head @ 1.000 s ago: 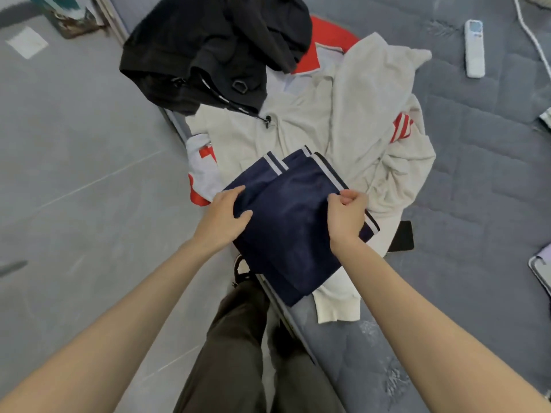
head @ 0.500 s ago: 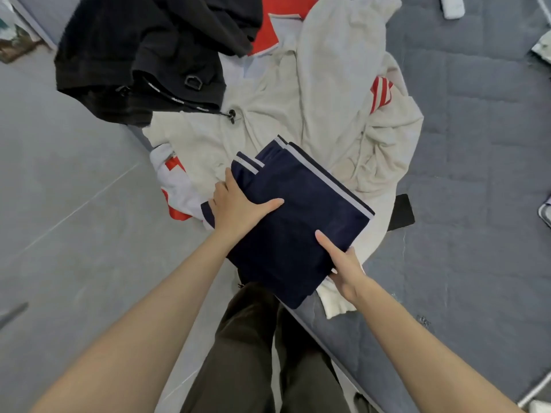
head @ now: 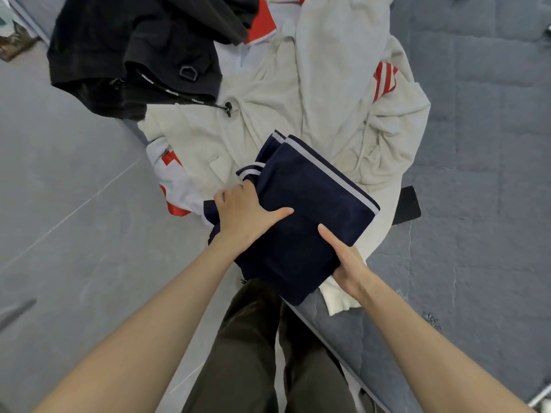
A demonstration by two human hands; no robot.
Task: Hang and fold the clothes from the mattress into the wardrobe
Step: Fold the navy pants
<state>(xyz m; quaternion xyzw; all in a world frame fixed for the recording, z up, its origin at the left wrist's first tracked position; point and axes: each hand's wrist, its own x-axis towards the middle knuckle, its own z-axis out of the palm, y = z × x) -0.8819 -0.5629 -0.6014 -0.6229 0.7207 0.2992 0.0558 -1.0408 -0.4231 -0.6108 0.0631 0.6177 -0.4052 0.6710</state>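
Observation:
A folded navy garment with white stripes (head: 310,204) lies on the clothes pile at the mattress edge. My left hand (head: 246,211) grips its left edge, with the thumb flat on top and the fingertips tucked in by the striped fold. At the garment's near right edge my right hand (head: 347,262) holds it, thumb on top and fingers hidden underneath. The wardrobe is out of view.
Under the navy garment lie a cream hoodie (head: 301,114) and a white and red garment (head: 173,180). Black clothing (head: 134,55) is heaped at the upper left. A black phone (head: 407,205) rests on the grey mattress (head: 477,174). Grey floor (head: 59,204) is at left, with my legs below.
My right hand left the garment's upper right fold and came down to its near right edge, fingers going under. My left hand slid further onto the left edge.

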